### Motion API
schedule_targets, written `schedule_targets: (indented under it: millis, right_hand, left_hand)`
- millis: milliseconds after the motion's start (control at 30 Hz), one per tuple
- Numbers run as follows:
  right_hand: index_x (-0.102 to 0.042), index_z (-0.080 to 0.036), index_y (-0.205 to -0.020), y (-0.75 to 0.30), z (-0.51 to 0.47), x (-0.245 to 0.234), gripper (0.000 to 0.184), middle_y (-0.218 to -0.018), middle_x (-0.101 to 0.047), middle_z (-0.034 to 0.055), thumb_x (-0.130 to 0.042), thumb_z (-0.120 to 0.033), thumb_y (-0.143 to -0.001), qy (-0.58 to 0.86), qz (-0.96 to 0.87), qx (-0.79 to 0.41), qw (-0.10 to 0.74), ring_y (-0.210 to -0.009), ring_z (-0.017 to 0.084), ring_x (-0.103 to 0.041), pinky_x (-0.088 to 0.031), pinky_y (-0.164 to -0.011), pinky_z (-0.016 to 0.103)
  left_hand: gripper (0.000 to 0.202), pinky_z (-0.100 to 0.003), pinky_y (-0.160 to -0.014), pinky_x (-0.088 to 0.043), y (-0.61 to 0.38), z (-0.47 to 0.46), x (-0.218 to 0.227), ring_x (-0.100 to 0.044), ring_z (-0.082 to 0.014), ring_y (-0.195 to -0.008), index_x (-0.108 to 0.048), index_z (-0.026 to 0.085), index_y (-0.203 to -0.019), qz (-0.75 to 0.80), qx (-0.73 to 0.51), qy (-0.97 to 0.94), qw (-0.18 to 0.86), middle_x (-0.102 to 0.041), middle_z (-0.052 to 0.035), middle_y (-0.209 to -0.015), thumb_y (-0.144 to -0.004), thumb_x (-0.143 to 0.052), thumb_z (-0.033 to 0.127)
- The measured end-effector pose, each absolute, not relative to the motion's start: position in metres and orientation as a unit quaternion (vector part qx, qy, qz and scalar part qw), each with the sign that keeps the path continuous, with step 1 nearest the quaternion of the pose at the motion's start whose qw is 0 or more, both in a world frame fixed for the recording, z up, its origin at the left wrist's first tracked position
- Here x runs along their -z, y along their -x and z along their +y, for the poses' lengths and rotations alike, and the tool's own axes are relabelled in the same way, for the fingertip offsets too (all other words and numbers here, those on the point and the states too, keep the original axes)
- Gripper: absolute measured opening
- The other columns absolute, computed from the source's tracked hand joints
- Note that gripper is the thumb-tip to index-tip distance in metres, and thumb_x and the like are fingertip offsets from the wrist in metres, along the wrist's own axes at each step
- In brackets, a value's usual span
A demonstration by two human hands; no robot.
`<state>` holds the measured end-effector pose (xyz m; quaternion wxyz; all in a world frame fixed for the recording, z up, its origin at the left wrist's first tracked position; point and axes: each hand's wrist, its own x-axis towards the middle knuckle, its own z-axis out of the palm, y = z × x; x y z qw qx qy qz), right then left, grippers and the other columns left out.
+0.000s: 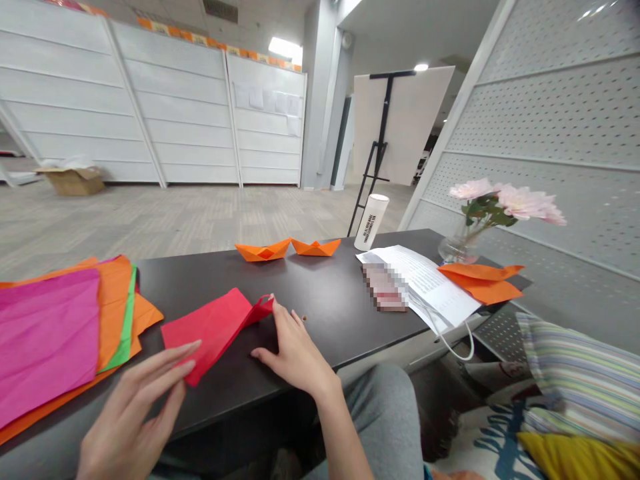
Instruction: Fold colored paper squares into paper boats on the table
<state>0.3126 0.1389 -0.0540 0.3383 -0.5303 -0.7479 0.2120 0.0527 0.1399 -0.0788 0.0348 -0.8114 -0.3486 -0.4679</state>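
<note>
A sheet of red paper (213, 330), partly folded, lies at an angle on the dark table in front of me. Its right end rises in a narrow, curled fold. My right hand (297, 350) rests beside that end, fingers stretched and thumb apart, with a fingertip against the raised fold. Over the near left edge of the red sheet is my left hand (145, 403), its fingers extended; whether they press on the paper I cannot tell. Behind the red paper, two folded orange paper boats (263, 251) stand side by side along the table's far edge.
Stacked coloured paper sheets (45, 333) cover the table's left end. To the right are a white printed sheet (415, 273), a white cable (465, 353), a folded orange paper (483, 283), a white cylinder (371, 222) and a glass vase (457, 250) with pink flowers.
</note>
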Motion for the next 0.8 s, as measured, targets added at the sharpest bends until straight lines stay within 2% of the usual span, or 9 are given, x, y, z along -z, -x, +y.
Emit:
schedule_targets:
  millis: [67,133,233,300,367,467,600,700,800]
  right_hand:
    - [-0.015,-0.022,-0.155,-0.315,0.140,0.052,0.100,-0.158,-0.031,0.0122,-0.077,-0.027,-0.077,0.510,-0.727,-0.230,0.397,-0.146,0.024,-0.029,-0.023,-0.120,0.046]
    - [-0.033,-0.023,-0.147,-0.319,0.141,0.049,0.082,-0.150,-0.044,0.0097,-0.075,-0.020,-0.076,0.482,-0.714,-0.242,0.446,-0.139,0.021,-0.040,-0.032,-0.116,0.039]
    - [-0.061,-0.023,-0.110,-0.326,0.143,0.049,0.035,-0.122,-0.065,0.0036,-0.062,-0.006,-0.080,0.461,-0.708,-0.251,0.473,-0.117,0.018,-0.059,-0.043,-0.103,0.033]
    - [-0.061,-0.022,-0.089,-0.330,0.144,0.051,0.027,-0.111,-0.068,0.0022,-0.053,0.001,-0.078,0.460,-0.709,-0.262,0.465,-0.110,0.018,-0.062,-0.046,-0.096,0.033]
    - [-0.059,-0.021,-0.083,-0.332,0.146,0.055,0.027,-0.106,-0.069,0.0024,-0.050,0.003,-0.076,0.463,-0.709,-0.270,0.458,-0.107,0.019,-0.063,-0.047,-0.093,0.033]
    - [-0.058,-0.022,-0.103,-0.333,0.148,0.058,0.032,-0.112,-0.066,0.0051,-0.055,-0.004,-0.077,0.493,-0.684,-0.265,0.468,-0.109,0.020,-0.063,-0.048,-0.095,0.035]
    - [-0.038,-0.023,-0.141,-0.335,0.141,0.047,0.070,-0.145,-0.047,0.0094,-0.047,-0.001,-0.075,0.522,-0.689,-0.229,0.448,-0.134,0.019,-0.047,-0.038,-0.111,0.038]
    - [-0.044,-0.026,-0.140,-0.337,0.120,0.023,0.079,-0.150,-0.043,0.0039,-0.035,0.007,-0.069,0.517,-0.728,-0.181,0.412,-0.141,0.016,-0.037,-0.030,-0.118,0.039]
    - [-0.059,-0.028,-0.127,-0.336,0.097,0.001,0.066,-0.140,-0.055,0.0002,-0.035,0.006,-0.076,0.492,-0.764,-0.194,0.370,-0.135,0.016,-0.045,-0.035,-0.116,0.038]
  left_hand:
    - [0.030,-0.025,-0.088,-0.057,-0.066,0.132,0.075,-0.068,-0.0164,-0.101,-0.063,0.030,-0.117,-0.299,0.431,0.851,0.007,-0.065,-0.0028,-0.122,-0.090,-0.059,0.017]
    - [0.028,-0.021,-0.084,-0.058,-0.075,0.129,0.073,-0.069,-0.0148,-0.100,-0.063,0.029,-0.116,-0.273,0.414,0.868,-0.030,-0.064,-0.0038,-0.123,-0.092,-0.055,0.016]
    - [0.031,-0.025,-0.090,-0.057,-0.078,0.131,0.075,-0.068,-0.0179,-0.106,-0.060,0.028,-0.119,-0.276,0.417,0.865,-0.033,-0.065,-0.0054,-0.124,-0.089,-0.062,0.021]
    - [0.042,-0.031,-0.094,-0.057,-0.075,0.137,0.077,-0.067,-0.0224,-0.111,-0.057,0.026,-0.125,-0.300,0.409,0.862,-0.021,-0.064,-0.0074,-0.127,-0.085,-0.068,0.032]
    - [0.050,-0.032,-0.096,-0.056,-0.070,0.143,0.079,-0.067,-0.0232,-0.110,-0.054,0.024,-0.131,-0.316,0.385,0.867,-0.021,-0.066,-0.0079,-0.126,-0.085,-0.068,0.039]
    - [0.040,-0.025,-0.093,-0.056,-0.066,0.147,0.083,-0.070,-0.0188,-0.106,-0.059,0.029,-0.127,-0.276,0.323,0.905,-0.029,-0.070,-0.0032,-0.121,-0.087,-0.062,0.029]
    - [0.038,-0.031,-0.094,-0.057,-0.067,0.144,0.086,-0.068,-0.0214,-0.111,-0.067,0.033,-0.119,-0.273,0.262,0.926,-0.003,-0.069,-0.0024,-0.125,-0.084,-0.062,0.020]
    - [0.036,-0.036,-0.094,-0.057,-0.072,0.138,0.082,-0.066,-0.0232,-0.113,-0.067,0.032,-0.120,-0.305,0.245,0.920,0.010,-0.068,-0.0033,-0.127,-0.086,-0.061,0.025]
    - [0.029,-0.034,-0.094,-0.057,-0.078,0.135,0.074,-0.066,-0.0213,-0.112,-0.068,0.031,-0.118,-0.323,0.243,0.915,-0.003,-0.069,-0.0031,-0.124,-0.093,-0.055,0.029]
